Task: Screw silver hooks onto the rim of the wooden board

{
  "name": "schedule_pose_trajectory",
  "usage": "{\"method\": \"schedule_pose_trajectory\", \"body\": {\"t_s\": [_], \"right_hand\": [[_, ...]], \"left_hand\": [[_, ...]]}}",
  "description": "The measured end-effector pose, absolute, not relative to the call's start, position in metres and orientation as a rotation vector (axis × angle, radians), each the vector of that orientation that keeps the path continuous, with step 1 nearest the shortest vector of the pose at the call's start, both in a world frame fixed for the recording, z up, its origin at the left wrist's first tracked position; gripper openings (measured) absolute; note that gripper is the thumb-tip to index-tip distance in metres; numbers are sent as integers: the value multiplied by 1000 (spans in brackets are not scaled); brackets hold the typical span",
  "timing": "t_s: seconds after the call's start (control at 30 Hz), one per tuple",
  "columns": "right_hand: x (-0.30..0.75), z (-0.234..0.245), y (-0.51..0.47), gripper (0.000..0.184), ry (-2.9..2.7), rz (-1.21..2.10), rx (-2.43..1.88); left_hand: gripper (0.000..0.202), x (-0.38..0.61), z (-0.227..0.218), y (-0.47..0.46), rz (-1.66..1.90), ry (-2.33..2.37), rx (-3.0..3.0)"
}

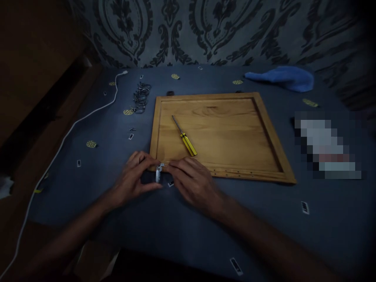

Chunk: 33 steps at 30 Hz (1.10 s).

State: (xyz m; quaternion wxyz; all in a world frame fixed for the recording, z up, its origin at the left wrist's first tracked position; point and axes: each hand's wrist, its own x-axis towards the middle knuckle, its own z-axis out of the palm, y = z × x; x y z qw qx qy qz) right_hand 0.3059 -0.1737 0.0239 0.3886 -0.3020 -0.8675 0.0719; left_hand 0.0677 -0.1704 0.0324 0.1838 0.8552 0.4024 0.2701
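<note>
My left hand (126, 180) holds a small curved silver metal bracket (158, 175) between thumb and fingers, at the near left corner of a framed brown wooden panel (217, 137). My right hand (195, 184) brings its fingertips together beside it; whether they pinch something, I cannot tell. The bracket seems not yet fastened, and the small dark holes (226, 170) along the near edge look unfilled. On the panel, a yellow-handled screwdriver (188, 145) lies unheld. Far left is a pile of shiny metal pieces (141, 96).
</note>
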Motion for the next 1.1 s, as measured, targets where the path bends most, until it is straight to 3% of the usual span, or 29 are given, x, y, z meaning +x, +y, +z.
{"method": "schedule_pose_trajectory", "body": {"t_s": [0.87, 1.1], "right_hand": [[311, 26, -176, 30, -2339, 205, -757], [311, 26, -176, 31, -2364, 209, -755]], "left_hand": [[40, 70, 43, -173, 626, 1159, 2427], [48, 70, 43, -174, 601, 1164, 2378]]}}
